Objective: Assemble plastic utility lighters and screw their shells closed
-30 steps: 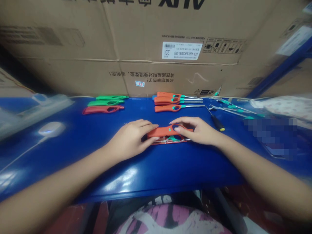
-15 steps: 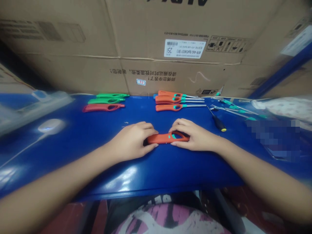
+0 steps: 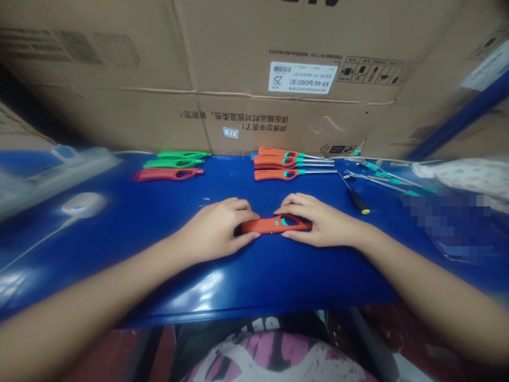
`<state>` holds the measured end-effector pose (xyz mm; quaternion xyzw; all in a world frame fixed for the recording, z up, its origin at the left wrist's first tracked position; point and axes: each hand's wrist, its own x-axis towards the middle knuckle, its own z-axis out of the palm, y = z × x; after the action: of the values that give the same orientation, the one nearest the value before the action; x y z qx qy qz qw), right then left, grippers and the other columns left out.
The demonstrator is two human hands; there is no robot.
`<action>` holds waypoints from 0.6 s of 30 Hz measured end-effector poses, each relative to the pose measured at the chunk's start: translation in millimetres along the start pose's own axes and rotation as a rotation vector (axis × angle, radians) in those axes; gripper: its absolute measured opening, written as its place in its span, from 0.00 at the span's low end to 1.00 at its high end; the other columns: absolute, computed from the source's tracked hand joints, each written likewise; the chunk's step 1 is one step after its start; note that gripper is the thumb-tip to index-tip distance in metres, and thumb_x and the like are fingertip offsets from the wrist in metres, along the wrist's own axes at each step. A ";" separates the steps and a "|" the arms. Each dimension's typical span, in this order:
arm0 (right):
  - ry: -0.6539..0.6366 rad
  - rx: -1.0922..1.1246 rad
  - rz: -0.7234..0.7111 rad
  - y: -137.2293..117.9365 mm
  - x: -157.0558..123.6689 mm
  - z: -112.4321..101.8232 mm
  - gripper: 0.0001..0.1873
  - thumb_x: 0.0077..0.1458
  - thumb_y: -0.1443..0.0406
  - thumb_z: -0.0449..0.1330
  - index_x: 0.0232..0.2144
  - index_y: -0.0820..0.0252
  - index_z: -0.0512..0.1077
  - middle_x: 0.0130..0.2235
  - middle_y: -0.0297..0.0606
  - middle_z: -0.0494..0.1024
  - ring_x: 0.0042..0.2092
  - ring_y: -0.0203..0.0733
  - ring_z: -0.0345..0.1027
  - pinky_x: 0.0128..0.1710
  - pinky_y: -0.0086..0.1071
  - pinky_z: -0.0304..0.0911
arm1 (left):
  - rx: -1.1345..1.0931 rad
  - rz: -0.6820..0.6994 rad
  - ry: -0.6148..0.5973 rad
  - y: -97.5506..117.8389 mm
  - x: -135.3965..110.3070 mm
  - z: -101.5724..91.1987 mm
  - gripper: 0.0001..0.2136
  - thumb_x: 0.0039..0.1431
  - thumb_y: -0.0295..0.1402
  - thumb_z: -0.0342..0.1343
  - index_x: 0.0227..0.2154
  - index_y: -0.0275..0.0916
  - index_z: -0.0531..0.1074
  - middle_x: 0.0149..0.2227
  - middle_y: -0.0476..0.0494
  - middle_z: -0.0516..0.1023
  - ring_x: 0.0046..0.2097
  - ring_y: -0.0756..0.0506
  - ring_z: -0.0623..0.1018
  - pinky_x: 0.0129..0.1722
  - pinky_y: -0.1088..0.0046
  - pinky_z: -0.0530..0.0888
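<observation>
An orange gas lighter (image 3: 262,226) with a teal trigger lies level in front of me, just at the blue tabletop. My left hand (image 3: 218,228) closes on its handle end, thumb on the near side and fingers on the far side. Around the trigger-loop end, my right hand (image 3: 314,220) grips it the same way. The lighter's right tip is hidden by the right palm. Behind it several finished-looking orange lighters (image 3: 274,174) with metal rods lie side by side.
Green lighter bodies (image 3: 175,163) and a red one (image 3: 167,174) lie at the back left. A black screwdriver (image 3: 356,199), metal rods with teal parts (image 3: 382,180) and a white patterned bag (image 3: 457,178) are right. A white corded device (image 3: 84,204) sits left; a cardboard wall (image 3: 238,69) stands behind.
Both hands keep their hold on the orange lighter. The right hand has slid very slightly rightward; otherwise the scene looks the same.
</observation>
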<state>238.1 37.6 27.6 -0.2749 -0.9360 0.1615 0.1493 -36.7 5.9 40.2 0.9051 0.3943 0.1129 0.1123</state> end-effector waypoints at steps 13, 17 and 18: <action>0.016 -0.002 0.009 -0.7 -2.6 3.3 0.20 0.60 0.61 0.63 0.53 0.62 0.74 0.46 0.46 0.73 0.46 0.47 0.69 0.47 0.41 0.69 | 0.145 0.014 -0.005 7.0 -0.1 4.8 0.11 0.63 0.34 0.58 0.45 0.39 0.77 0.40 0.43 0.76 0.42 0.42 0.76 0.37 0.67 0.73; 0.028 -0.116 -0.032 -4.3 -3.4 2.5 0.17 0.60 0.62 0.62 0.50 0.61 0.74 0.47 0.46 0.76 0.47 0.48 0.71 0.48 0.42 0.68 | 0.226 0.028 0.001 12.8 -0.6 4.6 0.13 0.61 0.34 0.56 0.45 0.36 0.77 0.38 0.42 0.76 0.42 0.39 0.76 0.39 0.63 0.75; 0.034 -0.140 -0.047 -5.6 -3.3 1.8 0.16 0.60 0.62 0.62 0.49 0.60 0.74 0.47 0.45 0.76 0.47 0.48 0.72 0.49 0.41 0.68 | 0.228 0.030 0.007 12.7 -0.8 4.8 0.13 0.60 0.33 0.56 0.46 0.36 0.77 0.38 0.42 0.76 0.42 0.39 0.76 0.40 0.63 0.75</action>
<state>237.5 30.9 27.4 -0.2653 -0.9485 0.0877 0.1492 -27.0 -3.7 39.3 0.9174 0.3912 0.0722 0.0057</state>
